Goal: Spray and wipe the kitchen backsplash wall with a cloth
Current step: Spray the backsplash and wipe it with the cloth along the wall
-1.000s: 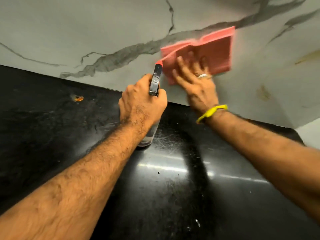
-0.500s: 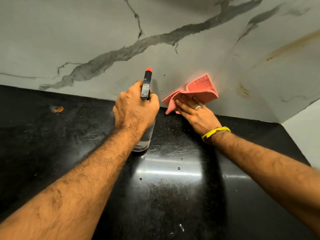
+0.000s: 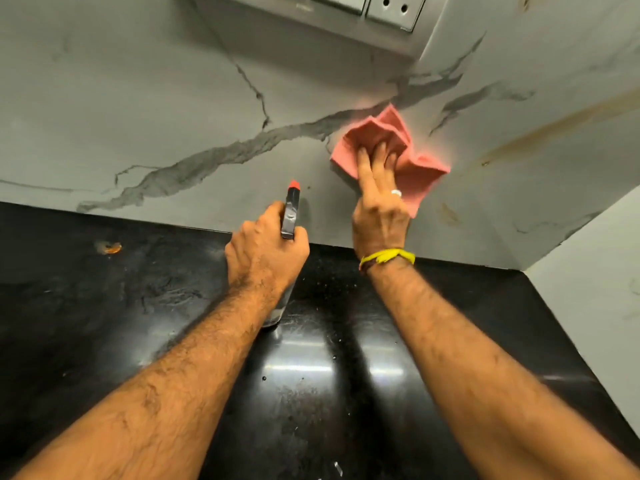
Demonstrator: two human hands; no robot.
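My right hand (image 3: 379, 199) presses a crumpled pink cloth (image 3: 420, 168) flat against the grey marble backsplash wall (image 3: 166, 109), fingers straight on the cloth. My left hand (image 3: 265, 252) grips a spray bottle (image 3: 291, 213) with a dark head and red nozzle, standing on the black counter just left of the cloth. The nozzle points at the wall. The bottle's clear body is mostly hidden behind my hand.
The black glossy counter (image 3: 104, 323) runs along the wall, with an orange crumb (image 3: 112, 247) at the left. A switch and socket plate (image 3: 384, 10) sits high on the wall. Brown streaks (image 3: 554, 129) mark the wall at the right. A white side wall (image 3: 595, 271) closes the corner.
My right hand has carried the cloth from the foot of the wall upward to the dark vein. The view has tilted up, showing the socket plate. The left hand has kept its grip on the bottle.
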